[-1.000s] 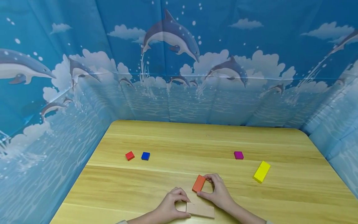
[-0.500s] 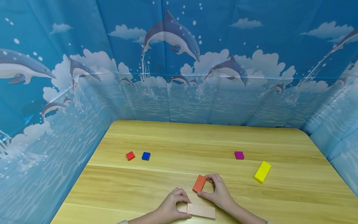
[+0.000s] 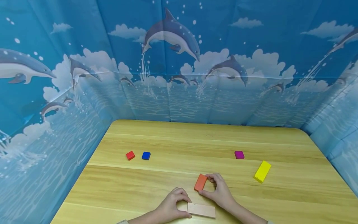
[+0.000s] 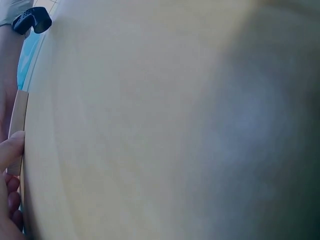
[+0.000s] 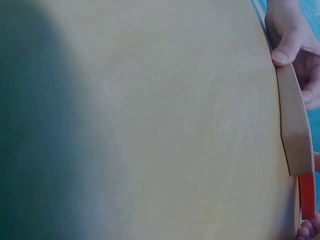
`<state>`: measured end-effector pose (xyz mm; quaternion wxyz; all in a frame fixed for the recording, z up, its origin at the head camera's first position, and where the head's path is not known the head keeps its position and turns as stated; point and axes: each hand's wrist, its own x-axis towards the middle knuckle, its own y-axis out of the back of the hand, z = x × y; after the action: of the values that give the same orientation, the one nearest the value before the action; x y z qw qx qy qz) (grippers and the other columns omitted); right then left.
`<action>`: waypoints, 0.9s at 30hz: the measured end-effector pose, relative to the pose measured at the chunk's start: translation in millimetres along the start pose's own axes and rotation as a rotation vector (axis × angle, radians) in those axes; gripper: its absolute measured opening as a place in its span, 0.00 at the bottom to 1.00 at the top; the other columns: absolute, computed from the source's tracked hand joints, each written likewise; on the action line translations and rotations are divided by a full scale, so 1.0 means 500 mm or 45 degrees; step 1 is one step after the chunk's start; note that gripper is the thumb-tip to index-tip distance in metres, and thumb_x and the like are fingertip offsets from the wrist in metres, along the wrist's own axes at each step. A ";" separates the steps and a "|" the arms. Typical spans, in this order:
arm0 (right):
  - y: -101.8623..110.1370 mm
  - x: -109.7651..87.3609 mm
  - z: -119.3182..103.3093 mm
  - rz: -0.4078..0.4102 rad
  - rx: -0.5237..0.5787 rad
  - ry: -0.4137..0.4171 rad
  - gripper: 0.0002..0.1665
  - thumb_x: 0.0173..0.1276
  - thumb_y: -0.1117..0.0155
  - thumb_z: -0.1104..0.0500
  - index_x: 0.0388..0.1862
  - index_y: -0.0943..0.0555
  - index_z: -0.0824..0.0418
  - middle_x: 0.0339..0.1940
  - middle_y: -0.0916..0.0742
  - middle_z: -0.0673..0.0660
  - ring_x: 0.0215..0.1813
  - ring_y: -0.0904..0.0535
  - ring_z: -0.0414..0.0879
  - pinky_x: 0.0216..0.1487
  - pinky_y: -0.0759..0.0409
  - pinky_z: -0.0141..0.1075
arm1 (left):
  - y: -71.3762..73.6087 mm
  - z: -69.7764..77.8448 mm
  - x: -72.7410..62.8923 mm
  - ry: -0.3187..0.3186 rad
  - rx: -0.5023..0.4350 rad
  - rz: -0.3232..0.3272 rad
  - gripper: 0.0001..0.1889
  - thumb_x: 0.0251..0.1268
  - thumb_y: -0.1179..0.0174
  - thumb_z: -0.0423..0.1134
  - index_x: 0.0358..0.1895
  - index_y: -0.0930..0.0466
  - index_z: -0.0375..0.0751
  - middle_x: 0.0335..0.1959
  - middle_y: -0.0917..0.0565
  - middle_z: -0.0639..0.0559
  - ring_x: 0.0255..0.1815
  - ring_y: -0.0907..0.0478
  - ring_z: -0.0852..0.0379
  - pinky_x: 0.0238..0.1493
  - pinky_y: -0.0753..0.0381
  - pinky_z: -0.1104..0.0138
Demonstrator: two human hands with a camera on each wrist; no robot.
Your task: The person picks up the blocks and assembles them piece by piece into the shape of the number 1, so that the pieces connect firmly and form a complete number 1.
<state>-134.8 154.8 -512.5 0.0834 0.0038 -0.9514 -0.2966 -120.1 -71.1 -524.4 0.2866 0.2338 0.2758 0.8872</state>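
Note:
A plain wooden block (image 3: 202, 210) lies flat near the front of the table, its left end pinched between the thumb and fingers of my left hand (image 3: 174, 205). Just beyond it, an orange block (image 3: 200, 182) sits at a slant, and my right hand (image 3: 219, 191) grips it by its near and far ends. The two blocks are apart in the head view. In the right wrist view the wooden block (image 5: 294, 117) partly stands before the orange block (image 5: 307, 197). Only part of my left hand (image 4: 10, 190) shows in the left wrist view.
A red block (image 3: 130, 155) and a blue block (image 3: 146, 156) lie at the left on the wooden table (image 3: 173, 137). To the right are a purple block (image 3: 239, 155) and a longer yellow block (image 3: 262, 171). A dolphin-print curtain (image 3: 184, 102) surrounds the table's back and sides.
The orange block and my right hand have shifted very slightly to the right and away. My left hand keeps its hold on the wooden block, almost unmoved.

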 end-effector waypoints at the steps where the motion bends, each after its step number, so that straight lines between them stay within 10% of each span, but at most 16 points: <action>1: 0.001 0.001 0.001 0.004 0.003 0.004 0.33 0.36 0.20 0.55 0.44 0.22 0.61 0.39 0.22 0.50 0.42 0.28 0.44 0.47 0.28 0.35 | 0.000 0.000 0.000 -0.001 -0.002 0.005 0.15 0.46 0.30 0.47 0.37 0.18 0.47 0.37 0.25 0.64 0.43 0.32 0.68 0.45 0.29 0.73; 27: 0.029 -0.013 0.027 -0.142 -0.023 0.438 0.32 0.44 0.23 0.52 0.48 0.22 0.60 0.42 0.23 0.48 0.44 0.26 0.42 0.46 0.25 0.33 | -0.004 -0.005 -0.001 -0.029 0.031 0.044 0.16 0.42 0.29 0.48 0.37 0.18 0.49 0.37 0.25 0.66 0.42 0.32 0.69 0.45 0.30 0.74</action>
<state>-130.1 174.7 -516.1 0.2284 0.1064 -0.9186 -0.3043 -120.6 -71.1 -527.7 0.2715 0.2520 0.2793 0.8859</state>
